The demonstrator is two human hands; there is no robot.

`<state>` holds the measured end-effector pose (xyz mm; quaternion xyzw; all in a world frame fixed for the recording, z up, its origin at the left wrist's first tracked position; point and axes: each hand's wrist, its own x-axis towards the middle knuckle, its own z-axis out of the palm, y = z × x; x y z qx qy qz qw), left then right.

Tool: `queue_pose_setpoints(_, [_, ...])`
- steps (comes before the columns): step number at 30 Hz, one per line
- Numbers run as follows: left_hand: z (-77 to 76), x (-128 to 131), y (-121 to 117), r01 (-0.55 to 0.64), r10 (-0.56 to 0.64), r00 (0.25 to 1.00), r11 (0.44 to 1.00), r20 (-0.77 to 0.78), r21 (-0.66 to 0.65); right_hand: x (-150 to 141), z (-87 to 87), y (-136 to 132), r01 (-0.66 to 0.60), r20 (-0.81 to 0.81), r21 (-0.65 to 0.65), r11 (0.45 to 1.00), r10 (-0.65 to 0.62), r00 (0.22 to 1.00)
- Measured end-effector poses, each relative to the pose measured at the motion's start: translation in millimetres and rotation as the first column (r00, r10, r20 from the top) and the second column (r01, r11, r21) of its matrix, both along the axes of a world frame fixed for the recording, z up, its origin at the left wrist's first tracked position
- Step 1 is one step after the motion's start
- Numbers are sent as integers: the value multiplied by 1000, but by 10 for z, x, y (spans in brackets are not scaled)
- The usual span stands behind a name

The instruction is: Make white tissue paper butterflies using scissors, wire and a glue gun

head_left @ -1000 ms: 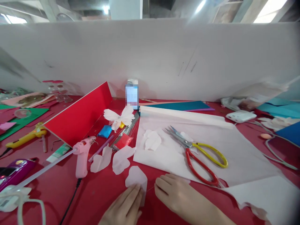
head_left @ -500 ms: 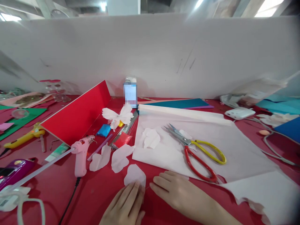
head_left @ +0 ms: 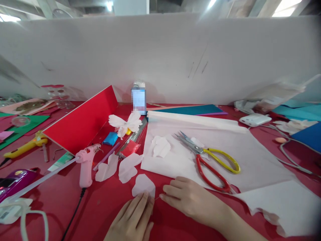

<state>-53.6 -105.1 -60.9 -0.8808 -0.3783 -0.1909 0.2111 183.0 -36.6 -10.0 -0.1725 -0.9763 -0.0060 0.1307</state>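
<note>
Petal point(head_left: 143, 186) sits under my left hand point(head_left: 131, 217), fingers pressed together on it, right hand point(head_left: 187, 194) pinching a thin wire point(head_left: 157, 198), more cut petals point(head_left: 127, 168) lying loose, one paper flower point(head_left: 124, 123) looking done.

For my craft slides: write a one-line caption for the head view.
Left hand on a pale pink paper petal, right hand beside it, near red-and-yellow scissors and a pink glue gun.

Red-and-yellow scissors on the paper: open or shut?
Open: the scissors show blade tips apart and handles spread, lying on the white paper sheet.
</note>
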Motion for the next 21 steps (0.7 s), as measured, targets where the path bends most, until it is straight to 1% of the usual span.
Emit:
queue_pose_setpoints(6, [-6,4,-13,-7,8,998,1000,-59,20,1,25,0,3,40,-36,999,-2,999])
queue_pose_setpoints(11, [-17,0,-15,-11,11,999,1000,-45,2,28,9,34,-10,43,-26,1000,11,999])
queue_pose_setpoints(16, [-25,-12,0,2,-1,999,1000,-54,16,29,11,38,-28,45,-3,1000,28,999])
queue_pose_setpoints(19, [-28,-16,1,3,-2,999,1000,-48,15,-3,16,22,-20,50,-23,1000,21,999])
queue_pose_setpoints(21, [-36,-21,0,6,-6,999,1000,-41,14,24,26,47,0,21,-34,999,1,1000])
